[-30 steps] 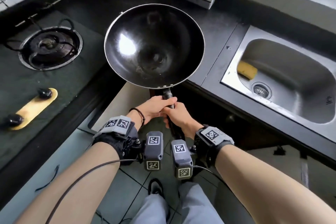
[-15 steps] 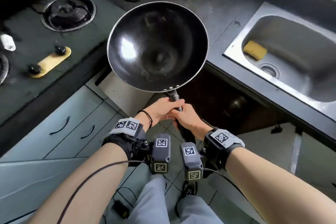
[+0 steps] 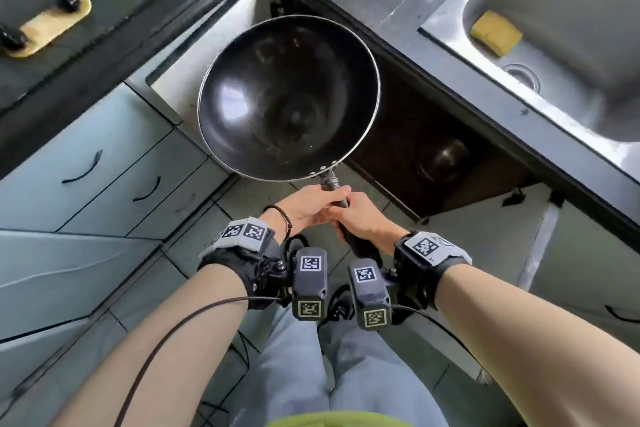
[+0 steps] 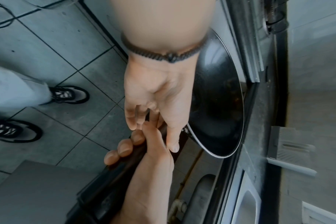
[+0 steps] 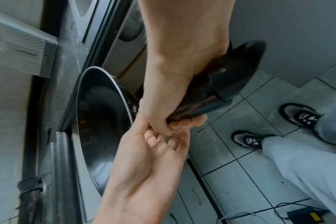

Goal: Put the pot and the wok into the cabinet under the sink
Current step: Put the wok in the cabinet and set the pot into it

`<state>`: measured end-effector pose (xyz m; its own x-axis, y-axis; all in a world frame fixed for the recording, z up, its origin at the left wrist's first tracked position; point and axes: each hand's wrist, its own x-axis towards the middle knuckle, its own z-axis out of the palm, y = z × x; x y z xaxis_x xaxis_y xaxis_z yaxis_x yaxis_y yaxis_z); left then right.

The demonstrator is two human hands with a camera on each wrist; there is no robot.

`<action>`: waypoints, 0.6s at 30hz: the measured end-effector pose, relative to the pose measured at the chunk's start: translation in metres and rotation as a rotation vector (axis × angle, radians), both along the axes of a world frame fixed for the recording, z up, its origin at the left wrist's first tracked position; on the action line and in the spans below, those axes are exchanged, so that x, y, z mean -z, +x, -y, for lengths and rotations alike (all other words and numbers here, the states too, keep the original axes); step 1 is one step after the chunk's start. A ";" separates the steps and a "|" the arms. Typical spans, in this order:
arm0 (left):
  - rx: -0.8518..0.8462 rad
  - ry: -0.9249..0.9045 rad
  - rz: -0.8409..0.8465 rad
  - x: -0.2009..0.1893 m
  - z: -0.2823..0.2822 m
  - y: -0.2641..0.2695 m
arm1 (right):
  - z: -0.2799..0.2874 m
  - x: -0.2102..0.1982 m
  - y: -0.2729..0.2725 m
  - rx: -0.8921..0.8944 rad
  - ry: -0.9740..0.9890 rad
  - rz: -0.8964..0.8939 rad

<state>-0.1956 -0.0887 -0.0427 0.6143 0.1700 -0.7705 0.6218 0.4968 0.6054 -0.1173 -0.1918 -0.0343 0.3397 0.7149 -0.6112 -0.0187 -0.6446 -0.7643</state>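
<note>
I hold the black wok [image 3: 287, 97] level in front of the open cabinet [image 3: 391, 128] under the sink, below the counter edge. Both hands grip its dark handle [image 5: 230, 72]: my left hand [image 3: 308, 204] nearest the bowl, my right hand [image 3: 363, 218] just behind it. In the left wrist view my left hand [image 4: 153, 106] curls at the handle beside the wok [image 4: 217, 106]. The right wrist view has my right hand [image 5: 169, 119] wrapped round the handle, with the wok [image 5: 104, 121] beyond. A dark pot [image 3: 443, 159] stands inside the cabinet, to the wok's right.
The steel sink [image 3: 571, 31] holds a yellow sponge [image 3: 496, 32]. Open cabinet doors flank the opening: a pale one [image 3: 180, 80] on the left, another [image 3: 485, 243] on the right. Drawers [image 3: 104, 166] lie left. My shoes [image 4: 67, 94] and floor cables [image 5: 278, 207] are below.
The wok has come down from above the counter to below its edge, in front of the open cabinet. Both hands kept their grip on the handle.
</note>
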 end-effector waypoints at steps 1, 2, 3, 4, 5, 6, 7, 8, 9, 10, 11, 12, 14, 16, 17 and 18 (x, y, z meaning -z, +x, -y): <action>0.005 -0.019 -0.007 0.006 -0.001 -0.001 | 0.000 0.005 0.000 -0.008 -0.018 -0.001; 0.007 -0.035 -0.013 0.013 -0.001 -0.001 | -0.001 0.010 0.000 -0.017 -0.035 -0.004; 0.004 -0.046 -0.028 0.017 -0.003 -0.002 | -0.003 0.015 0.001 -0.024 -0.052 -0.012; 0.002 -0.052 -0.049 0.024 -0.005 -0.003 | -0.005 0.020 0.001 -0.028 -0.070 -0.029; 0.004 -0.054 -0.071 0.029 -0.008 -0.003 | -0.008 0.024 0.001 -0.029 -0.085 -0.050; 0.008 -0.060 -0.082 0.035 -0.011 -0.003 | -0.012 0.027 0.001 -0.031 -0.101 -0.072; 0.010 -0.071 -0.094 0.040 -0.015 -0.002 | -0.016 0.030 0.002 -0.031 -0.117 -0.089; 0.018 -0.080 -0.108 0.047 -0.019 0.000 | -0.021 0.034 0.003 -0.029 -0.131 -0.100; 0.030 -0.090 -0.126 0.053 -0.025 0.002 | -0.025 0.038 0.004 -0.024 -0.142 -0.107; 0.047 -0.103 -0.142 0.060 -0.030 0.005 | -0.030 0.044 0.005 -0.013 -0.156 -0.112; 0.073 -0.120 -0.158 0.066 -0.036 0.008 | -0.035 0.049 0.006 0.006 -0.171 -0.117; 0.108 -0.141 -0.170 0.072 -0.043 0.012 | -0.041 0.055 0.007 0.031 -0.187 -0.121; 0.163 -0.184 -0.184 0.085 -0.058 0.022 | -0.052 0.065 0.011 0.077 -0.227 -0.136; 0.198 -0.203 -0.200 0.095 -0.068 0.032 | -0.062 0.074 0.018 0.118 -0.264 -0.163; 0.222 -0.209 -0.200 0.099 -0.072 0.038 | -0.065 0.078 0.022 0.137 -0.279 -0.175; 0.247 -0.209 -0.199 0.103 -0.074 0.043 | -0.067 0.082 0.026 0.157 -0.289 -0.186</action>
<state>-0.1524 -0.0148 -0.1455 0.4522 -0.1381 -0.8812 0.8336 0.4170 0.3624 -0.0917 -0.1249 -0.1164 0.2956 0.4519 -0.8417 -0.2562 -0.8113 -0.5255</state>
